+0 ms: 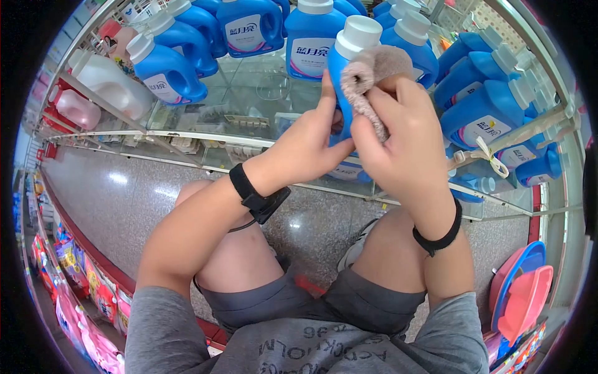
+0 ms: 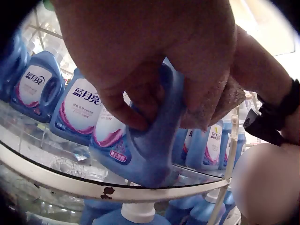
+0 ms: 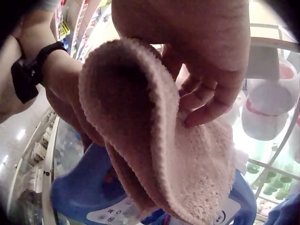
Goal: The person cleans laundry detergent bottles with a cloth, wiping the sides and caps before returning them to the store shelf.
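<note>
A blue laundry detergent bottle (image 1: 338, 70) with a white cap stands at the front of the glass shelf. My left hand (image 1: 305, 143) grips it by the handle; in the left wrist view its fingers curl through the handle opening of the bottle (image 2: 157, 152). Pinched in my right hand (image 1: 408, 137) is a folded, fluffy pinkish-grey cloth (image 1: 358, 87), held against the bottle's upper right side. The right wrist view shows the cloth (image 3: 126, 108) looped over, with fingertips on its back, and it covers much of the bottle's label.
Several more blue bottles (image 1: 246, 28) line the shelf behind and to the right. A translucent white jug (image 1: 109, 87) and a pink bottle (image 1: 78, 109) stand at left. The shelf's white metal edge (image 2: 110, 192) runs in front. Plastic basins (image 1: 523, 293) sit low at right.
</note>
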